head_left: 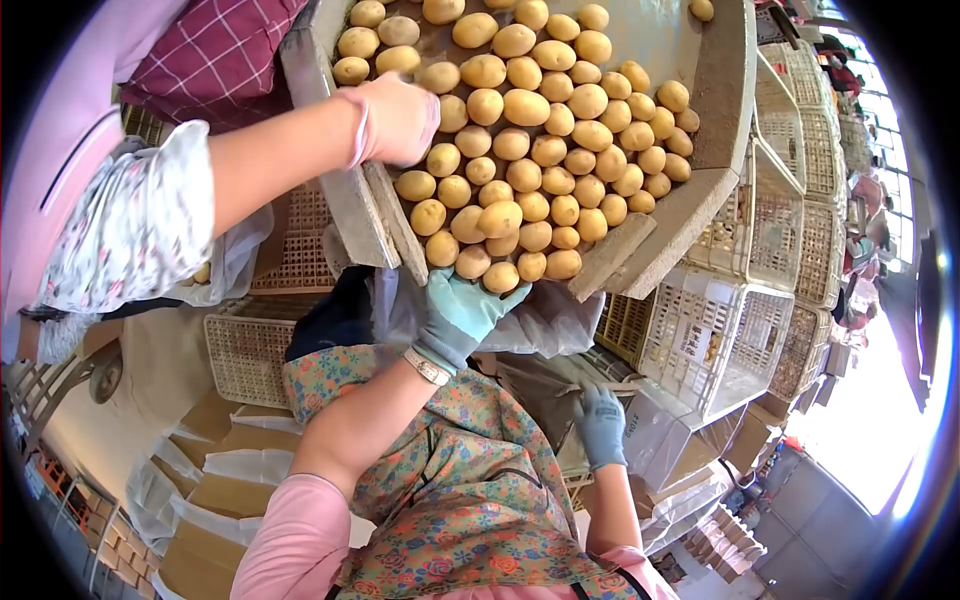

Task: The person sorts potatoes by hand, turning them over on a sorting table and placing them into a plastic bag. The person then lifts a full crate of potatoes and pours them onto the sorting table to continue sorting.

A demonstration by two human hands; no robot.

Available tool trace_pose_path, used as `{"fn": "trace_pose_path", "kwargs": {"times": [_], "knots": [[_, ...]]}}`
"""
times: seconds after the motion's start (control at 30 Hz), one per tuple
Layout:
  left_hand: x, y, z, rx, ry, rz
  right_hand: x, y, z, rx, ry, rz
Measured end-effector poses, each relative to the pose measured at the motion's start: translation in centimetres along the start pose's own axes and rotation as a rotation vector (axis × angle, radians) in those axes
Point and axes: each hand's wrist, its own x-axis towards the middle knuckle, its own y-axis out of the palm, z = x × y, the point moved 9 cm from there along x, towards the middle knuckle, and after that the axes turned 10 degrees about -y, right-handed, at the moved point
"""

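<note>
Many yellow potatoes [525, 175] fill the lower part of a sloping wooden chute [715, 125]. My left hand [462, 312], in a pale green glove, lies at the chute's lower opening. Its fingers are apart and touch the front potatoes, with the tips partly hidden. Well below and to the right, my right hand [601, 428] wears a grey-blue glove. Its fingers are spread, with nothing visible in them, beside a clear plastic liner [540, 385]. From the left, a co-worker's hand [395, 118] in a pink glove reaches over the chute's side onto the potatoes.
White plastic crates [700, 345] are stacked along the right. Another crate [250, 350] stands left of my apron [470, 480]. Lined cardboard boxes [225, 490] sit at the lower left. The co-worker's sleeve [130, 215] is close on the left. Other people [868, 215] are far right.
</note>
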Motion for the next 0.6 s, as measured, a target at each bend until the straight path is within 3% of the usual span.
{"fn": "trace_pose_path", "kwargs": {"times": [0.1,0.17,0.23,0.27,0.3,0.37,0.43,0.5,0.53,0.57,0.6], "knots": [[-0.3,0.5,0.4,0.017,0.001,0.033,6.6,-8.3,13.2,0.302,-0.314,-0.301],[-0.2,-0.5,0.3,0.026,0.000,0.067,9.9,-11.7,19.7,0.291,-0.491,-0.410],[0.0,-4.9,-1.3,0.170,0.127,0.091,13.3,-11.5,22.9,0.265,-0.445,-0.504],[-0.2,-5.5,-2.3,0.520,0.259,0.029,15.3,-10.3,23.5,0.122,-0.332,-0.401],[-0.5,-5.2,-2.3,0.518,0.255,0.027,16.5,-9.1,23.4,-0.022,-0.216,-0.292],[-0.7,-4.2,-1.0,0.185,0.033,0.099,17.4,-8.7,23.9,-0.036,-0.181,-0.254],[-0.6,-4.5,-1.6,0.146,0.043,0.016,17.8,-7.9,23.1,-0.047,-0.146,-0.223],[-0.4,-4.9,-2.5,0.459,0.203,-0.199,17.4,-8.4,21.5,0.261,-0.369,-0.432],[-0.7,-3.6,-2.1,0.282,0.172,-0.193,16.6,-9.1,20.9,0.459,-0.447,-0.484],[-1.1,-1.8,-1.4,0.186,0.149,-0.142,15.9,-8.6,19.8,0.671,-0.412,-0.390],[-1.2,-2.0,-1.6,0.179,0.159,-0.142,15.7,-7.6,19.0,1.142,-0.324,-0.287]]}}
